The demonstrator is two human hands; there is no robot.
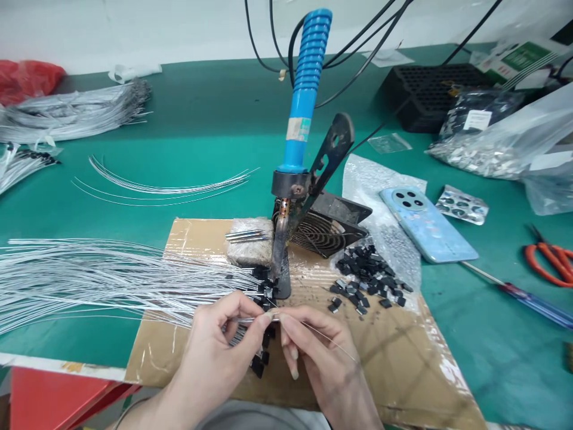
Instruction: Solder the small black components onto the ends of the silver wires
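My left hand (230, 337) is closed, thumb against fingers, around a thin silvery-white wire. My right hand (320, 346) pinches the same wire close beside the left fingertips. A fine strand (333, 341) trails from the right fingers across that palm. The very tip between the fingers is too small to make out. Just beyond the hands, a blue-handled soldering iron (298, 125) stands tip down in a black metal stand (331, 146). A bundle of white wires (111, 280) with black connectors (257, 365) at its ends lies left of and under my left hand.
Cardboard (371, 364) covers the green table (201, 131) under the work. Right of the iron are a small fan (329, 224), a pile of black connectors (367, 269), a blue phone (434, 233), a screwdriver (532, 301) and orange-handled pliers (555, 263). More wire bundles (76, 110) lie far left.
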